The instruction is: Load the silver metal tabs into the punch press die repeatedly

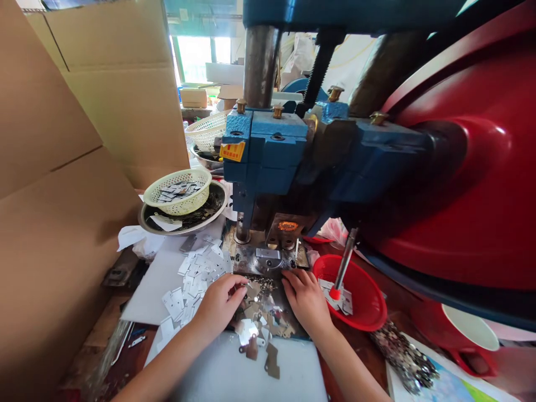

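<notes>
My left hand (221, 300) is at the left front of the press die (268, 261). Its thumb and index finger come together, and whatever is between their tips is too small to make out. My right hand (307, 301) rests at the die's right front edge, fingers stretched forward with nothing visible in them. A small bright metal block (268, 254) sits on the die. Between my hands lie several cut metal plates (272, 360) and small shiny scraps (264, 285). Flat silver metal pieces (201, 273) are heaped beyond my left hand.
The blue press head (276, 151) hangs over the die, with a large red flywheel (473, 167) at right. A red bowl (372, 307) holds metal pieces and a rod-like handle (347, 259). A pale basket (204, 192) sits in a steel basin (221, 209). Cardboard (121, 111) walls the left.
</notes>
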### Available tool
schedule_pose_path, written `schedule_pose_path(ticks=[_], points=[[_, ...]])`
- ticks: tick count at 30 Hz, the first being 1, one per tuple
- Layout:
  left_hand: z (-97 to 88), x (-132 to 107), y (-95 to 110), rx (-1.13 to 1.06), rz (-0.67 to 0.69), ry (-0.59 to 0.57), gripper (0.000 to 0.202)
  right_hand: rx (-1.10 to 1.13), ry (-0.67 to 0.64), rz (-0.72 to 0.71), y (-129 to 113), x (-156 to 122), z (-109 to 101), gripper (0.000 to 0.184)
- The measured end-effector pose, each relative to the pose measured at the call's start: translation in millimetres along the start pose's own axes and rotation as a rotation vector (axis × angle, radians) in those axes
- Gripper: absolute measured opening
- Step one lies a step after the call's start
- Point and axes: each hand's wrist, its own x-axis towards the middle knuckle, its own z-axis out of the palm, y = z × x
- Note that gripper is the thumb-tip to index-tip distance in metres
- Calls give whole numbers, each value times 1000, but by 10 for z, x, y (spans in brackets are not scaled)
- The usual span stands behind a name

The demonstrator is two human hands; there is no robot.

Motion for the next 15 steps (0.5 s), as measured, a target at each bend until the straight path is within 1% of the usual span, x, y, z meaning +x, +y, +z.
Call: schedule_pose_path(ticks=[4,7,9,11,13,15], points=[[32,39,-23,-130,-68,-16,21,3,15,-19,19,-27,24,21],[24,109,22,-196,-106,-16,27,101,32,29,6,19,9,20],[6,173,87,-209,-118,-17,25,224,86,98,-26,126,-9,18],[-9,250,162,-214,-114,-10,22,315,138,142,-77,289,-12,17],[-10,330,226,-220,-88,12,21,306,160,136,-142,467,8,17],[2,401,263,-217,-62,29,21,217,153,118,-204,606,40,19]])
